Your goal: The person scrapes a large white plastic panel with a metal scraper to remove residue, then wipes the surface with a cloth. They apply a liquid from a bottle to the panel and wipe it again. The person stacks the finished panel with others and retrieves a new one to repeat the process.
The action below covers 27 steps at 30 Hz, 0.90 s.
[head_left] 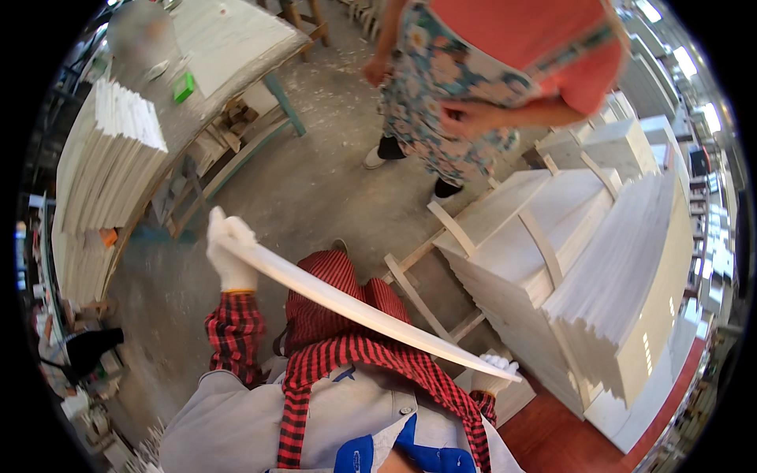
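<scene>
White cotton gloves cover both hands. The left hand (230,256) is raised at about 10 o'clock from the person's chest, with the forearm in a red and black checked sleeve (235,335) standing almost upright below it. Its fingers are closed around the upper end of a long white curved slat (355,309). The right hand (495,372) is low, at about 4 o'clock, close to the body, and it grips the lower end of the same slat; only the knuckles of the glove are seen under the slat's tip.

This slat is thin and pale, slightly bowed, and it runs diagonally from the upper left to the lower right across the person's red striped apron (347,347). It is held in the air above the lap, not resting on anything.

At 3 o'clock stands a tall stack of white panels (631,292) with similar curved slats (544,248) leaning on it. At 9 o'clock another pile of white boards (102,173) lies by a surface (229,43) with a small green box (184,87) on it. At 12 o'clock another person in a floral apron (441,87) stands on the dusty concrete floor (315,189).
</scene>
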Tool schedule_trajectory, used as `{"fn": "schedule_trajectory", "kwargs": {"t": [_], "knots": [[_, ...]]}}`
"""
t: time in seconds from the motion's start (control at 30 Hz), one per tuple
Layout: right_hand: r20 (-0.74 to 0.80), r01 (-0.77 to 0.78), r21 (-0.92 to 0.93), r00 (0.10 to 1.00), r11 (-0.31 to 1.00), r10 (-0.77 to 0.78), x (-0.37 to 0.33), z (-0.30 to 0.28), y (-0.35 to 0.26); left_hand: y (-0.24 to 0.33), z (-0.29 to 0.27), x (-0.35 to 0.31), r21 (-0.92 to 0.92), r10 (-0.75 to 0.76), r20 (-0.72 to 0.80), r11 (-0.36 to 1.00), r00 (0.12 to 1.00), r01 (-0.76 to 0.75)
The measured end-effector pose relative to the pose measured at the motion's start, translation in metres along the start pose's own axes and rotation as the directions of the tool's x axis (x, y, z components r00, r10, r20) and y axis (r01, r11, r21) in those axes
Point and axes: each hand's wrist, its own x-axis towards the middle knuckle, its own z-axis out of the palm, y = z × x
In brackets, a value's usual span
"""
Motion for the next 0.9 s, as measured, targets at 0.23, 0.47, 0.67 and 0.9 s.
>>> {"fn": "schedule_trajectory", "kwargs": {"t": [0.23,0.47,0.67,0.9], "knots": [[0.009,-0.331,0.174,0.942,0.927,0.335,0.085,0.215,0.083,0.012,-0.108,0.051,-0.469,-0.252,-0.333,0.880,0.908,0.072],[0.296,-0.252,-0.335,0.887,0.908,0.355,0.116,0.426,0.153,-0.012,-0.177,0.094,-0.541,-0.355,-0.506,0.840,0.786,0.031],[0.523,-0.145,-0.390,0.778,0.909,0.348,0.194,0.522,0.193,-0.012,-0.149,0.139,-0.524,-0.399,-0.583,0.850,0.707,0.048],[0.665,0.110,-0.512,0.678,0.852,0.312,0.347,0.608,0.236,-0.037,-0.076,0.178,-0.633,-0.471,-0.577,0.774,0.668,0.000]]}}
